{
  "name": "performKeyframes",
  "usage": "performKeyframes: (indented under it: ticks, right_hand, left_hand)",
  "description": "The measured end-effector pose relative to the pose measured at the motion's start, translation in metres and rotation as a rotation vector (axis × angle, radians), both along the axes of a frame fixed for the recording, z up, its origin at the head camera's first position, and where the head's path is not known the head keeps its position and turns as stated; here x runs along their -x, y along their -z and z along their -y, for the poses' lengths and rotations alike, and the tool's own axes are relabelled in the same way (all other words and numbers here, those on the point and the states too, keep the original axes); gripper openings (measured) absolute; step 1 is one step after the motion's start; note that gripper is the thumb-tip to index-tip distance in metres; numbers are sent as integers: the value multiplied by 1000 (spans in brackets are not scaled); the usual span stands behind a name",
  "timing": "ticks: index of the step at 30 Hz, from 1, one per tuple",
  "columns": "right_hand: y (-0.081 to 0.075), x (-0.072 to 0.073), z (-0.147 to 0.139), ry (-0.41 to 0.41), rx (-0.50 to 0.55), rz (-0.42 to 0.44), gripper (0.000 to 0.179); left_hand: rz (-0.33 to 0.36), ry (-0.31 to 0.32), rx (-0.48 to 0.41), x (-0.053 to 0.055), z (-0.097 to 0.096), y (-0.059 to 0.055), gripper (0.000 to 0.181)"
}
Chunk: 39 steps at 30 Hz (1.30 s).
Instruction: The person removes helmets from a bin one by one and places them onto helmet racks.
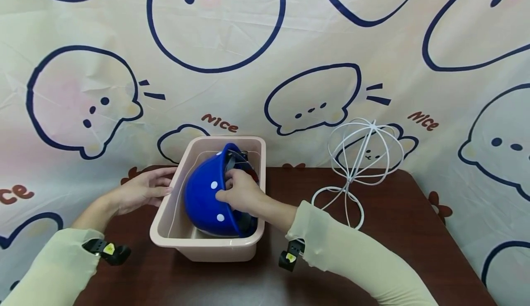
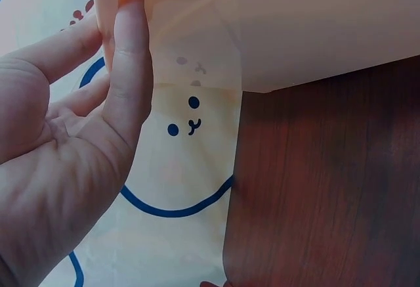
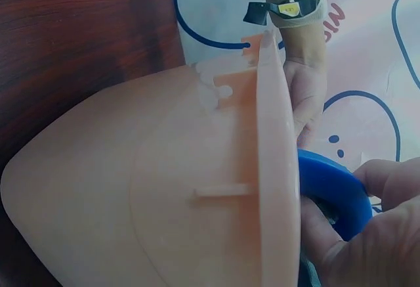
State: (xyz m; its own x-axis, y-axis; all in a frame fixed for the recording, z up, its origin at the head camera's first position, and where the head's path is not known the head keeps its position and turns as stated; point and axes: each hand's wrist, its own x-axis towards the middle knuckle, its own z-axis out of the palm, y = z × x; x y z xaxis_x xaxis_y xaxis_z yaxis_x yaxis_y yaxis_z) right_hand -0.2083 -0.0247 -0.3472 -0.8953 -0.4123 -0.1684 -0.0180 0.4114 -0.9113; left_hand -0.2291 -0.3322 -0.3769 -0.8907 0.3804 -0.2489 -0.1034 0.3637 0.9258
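While one right hand (image 1: 243, 193) clamps thumb and fingers on its brim, one blue helmet (image 1: 203, 195) sits mid-frame inside one beige bin (image 1: 219, 253) | one left hand (image 1: 138, 190), left of centre: fingers extended, slightly apart, touching the bin | one white wire frame (image 1: 350, 179), right of centre | one brown table (image 1: 406, 209), lower frame

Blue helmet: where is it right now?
Head view, left of centre: the blue helmet sits inside the beige plastic bin, held at its edge by the right hand, with the white wire stand off to the right.
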Motion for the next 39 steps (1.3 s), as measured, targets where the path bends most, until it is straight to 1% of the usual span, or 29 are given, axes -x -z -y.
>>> performKeyframes:
  ticks: [5, 11, 17, 22, 26, 29, 34, 39]
  right_hand:
    - [-7, 2, -3, 35, 3, 3, 49]
    - [-12, 5, -8, 63, 23, 15, 55]
    - [-16, 9, -14, 96, 70, 59, 58]
    - [-28, 10, -22, 123, 168, 108, 60]
    - [-40, 9, -32, 129, 242, 114, 59]
    - [-45, 6, -40, 154, 264, 99, 56]
    - [-50, 3, -56, 193, 306, 66, 50]
    - [-49, 1, -71, 187, 382, 71, 47]
  left_hand:
    - [-10, 0, 13, 0, 0, -3, 84]
    - [1, -6, 14, -1, 0, -3, 84]
    - [8, -8, 4, -1, -2, -1, 85]
    - [-4, -8, 14, -2, -1, 0, 86]
    - [-4, -18, 33, -2, -1, -1, 87]
    - [-2, -22, 44, -3, -1, -1, 88]
    - [-8, -19, 45, -3, -2, -1, 88]
    - [-17, -18, 46, -2, -4, -1, 86]
